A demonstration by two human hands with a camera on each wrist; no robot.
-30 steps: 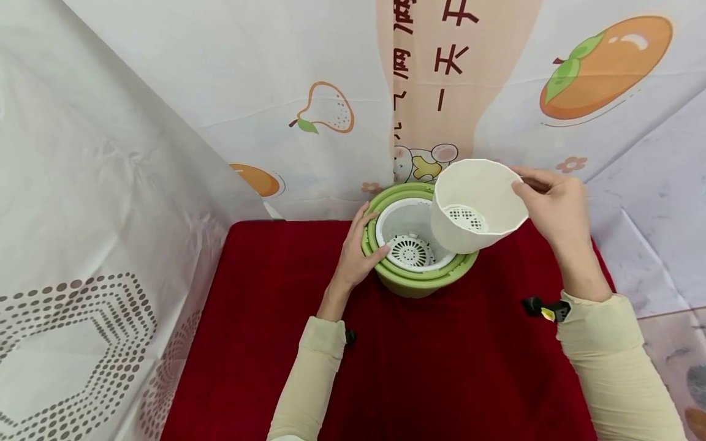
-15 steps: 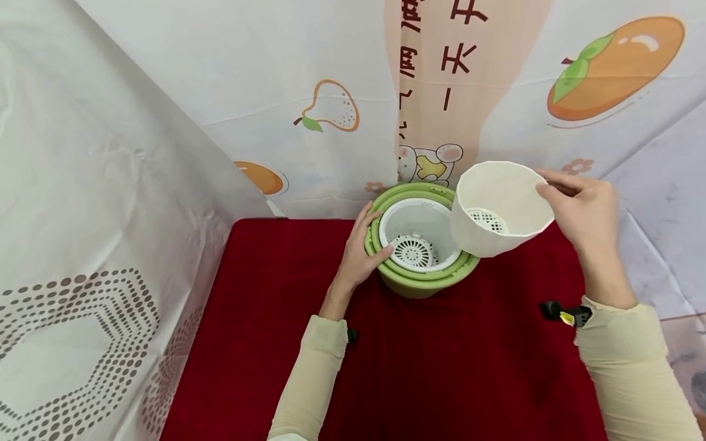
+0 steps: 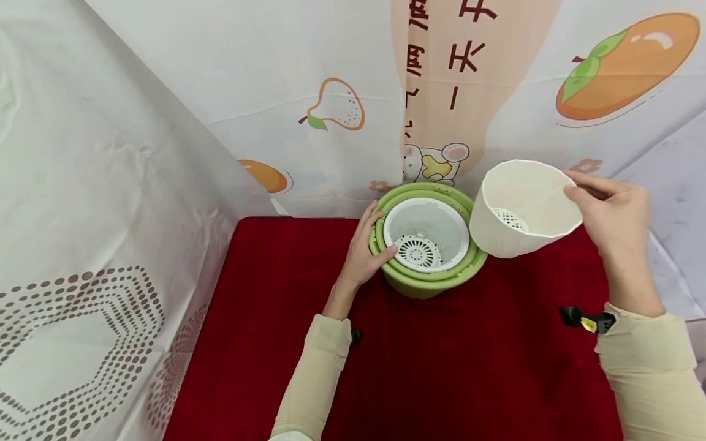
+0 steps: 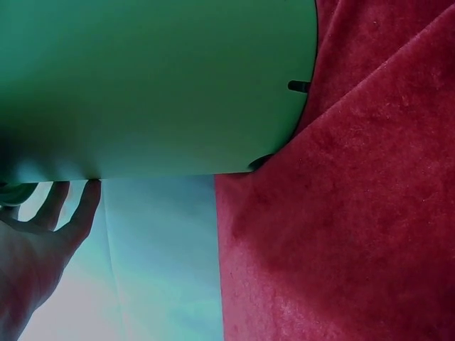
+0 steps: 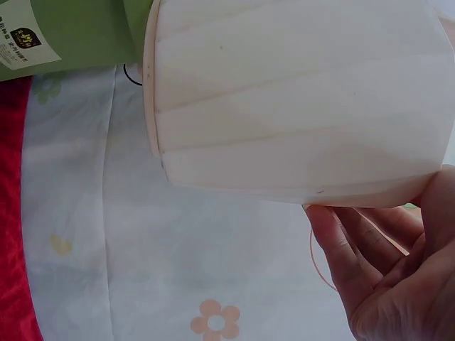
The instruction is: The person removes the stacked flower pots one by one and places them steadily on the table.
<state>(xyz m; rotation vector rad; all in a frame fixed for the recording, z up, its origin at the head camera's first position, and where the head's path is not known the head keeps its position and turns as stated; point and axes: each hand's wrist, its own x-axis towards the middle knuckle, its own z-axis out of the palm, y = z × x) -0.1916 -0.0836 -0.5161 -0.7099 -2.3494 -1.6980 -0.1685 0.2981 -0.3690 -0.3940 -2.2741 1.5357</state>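
Note:
My right hand [image 3: 623, 214] pinches the rim of a white plastic flower pot [image 3: 535, 199], which is tilted, its mouth facing up and toward me. Holes pierce its bottom. It hangs just right of a stack of nested green flower pots [image 3: 425, 289] standing on the red cloth. Inside the stack sits another white pot [image 3: 447, 226] with a slotted round base. At the stack's left side, my left hand [image 3: 364, 251] grips the rims, thumb over the inner edge and fingers outside. In the left wrist view, fingers [image 4: 79, 217] meet the green wall.
A red velvet cloth [image 3: 469, 367] covers the table. Behind it hangs a white curtain [image 3: 265, 73] printed with fruit, close to the pots. Another pale curtain [image 3: 83, 184] borders the left side. The right wrist view shows a label [image 5: 27, 42] on a green pot.
My right hand has carried the white pot rightward, away from the nested stack, uncovering more of its rims. My left hand keeps its hold on the stack.

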